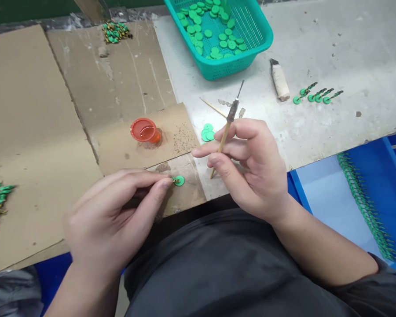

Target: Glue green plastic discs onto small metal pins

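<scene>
Between the thumb and forefinger of my left hand (119, 211) is a small stemmed piece, mostly hidden by the fingers, with a round green disc (179, 181) at its end. My right hand (254, 167) grips a wooden-handled needle tool (231, 115) like a pen, its thin metal tip pointing up and away from me. Just beyond the right fingertips lies a small cluster of flat green discs (207, 132). A red cup (145, 131) holding clear liquid stands on the cardboard past my left hand.
A teal basket (214, 70) of green discs stands at the back. To the right lie a wrapped blade (280, 81) and several finished-looking stemmed discs (318, 97). Piles of green-and-yellow pieces (116, 32) rest on cardboard (26, 97). Below right, a blue tray (383, 193) holds a row of pieces.
</scene>
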Demonstrator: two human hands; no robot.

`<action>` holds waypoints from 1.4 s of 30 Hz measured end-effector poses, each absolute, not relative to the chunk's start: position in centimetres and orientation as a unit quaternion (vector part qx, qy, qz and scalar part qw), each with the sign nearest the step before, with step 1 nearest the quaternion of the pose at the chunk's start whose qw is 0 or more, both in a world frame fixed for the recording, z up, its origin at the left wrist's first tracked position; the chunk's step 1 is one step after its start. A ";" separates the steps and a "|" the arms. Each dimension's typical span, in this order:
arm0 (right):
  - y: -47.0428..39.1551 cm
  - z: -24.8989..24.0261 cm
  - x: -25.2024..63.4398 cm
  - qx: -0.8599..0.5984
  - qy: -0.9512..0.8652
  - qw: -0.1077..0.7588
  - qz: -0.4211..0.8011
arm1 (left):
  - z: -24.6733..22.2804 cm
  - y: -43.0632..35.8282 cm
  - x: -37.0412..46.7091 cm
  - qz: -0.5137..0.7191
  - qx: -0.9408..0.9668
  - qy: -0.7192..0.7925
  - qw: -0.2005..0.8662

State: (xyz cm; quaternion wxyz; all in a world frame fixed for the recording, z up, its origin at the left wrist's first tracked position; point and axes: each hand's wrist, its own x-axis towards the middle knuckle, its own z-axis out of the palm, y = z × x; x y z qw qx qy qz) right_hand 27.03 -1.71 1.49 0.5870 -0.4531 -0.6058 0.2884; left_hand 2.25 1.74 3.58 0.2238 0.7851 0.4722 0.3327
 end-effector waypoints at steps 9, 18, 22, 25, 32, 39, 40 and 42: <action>-1.9 1.8 26.9 -0.468 -0.609 0.577 0.278 | 3.7 2.0 2.2 0.321 0.822 0.430 0.192; -2.2 3.3 28.1 -0.471 -0.673 0.537 0.192 | 3.4 1.8 2.3 0.324 0.859 0.375 0.128; -2.5 3.5 28.9 -0.468 -0.712 0.493 0.176 | 2.9 2.0 1.9 0.330 0.871 0.346 0.109; -2.4 3.0 28.9 -0.465 -0.728 0.474 0.172 | 2.7 2.1 1.7 0.337 0.874 0.332 0.110; -0.1 2.2 26.8 -0.430 -0.710 0.482 0.281 | 2.3 2.4 1.9 0.350 0.873 0.323 0.103; 0.7 2.4 26.5 -0.421 -0.716 0.438 0.344 | 2.4 2.2 2.1 0.349 0.866 0.340 0.114; 0.6 2.5 26.6 -0.419 -0.714 0.438 0.350 | 2.5 2.2 2.2 0.350 0.866 0.339 0.113; 0.5 2.5 26.6 -0.417 -0.710 0.436 0.362 | 2.5 2.2 2.3 0.349 0.867 0.338 0.115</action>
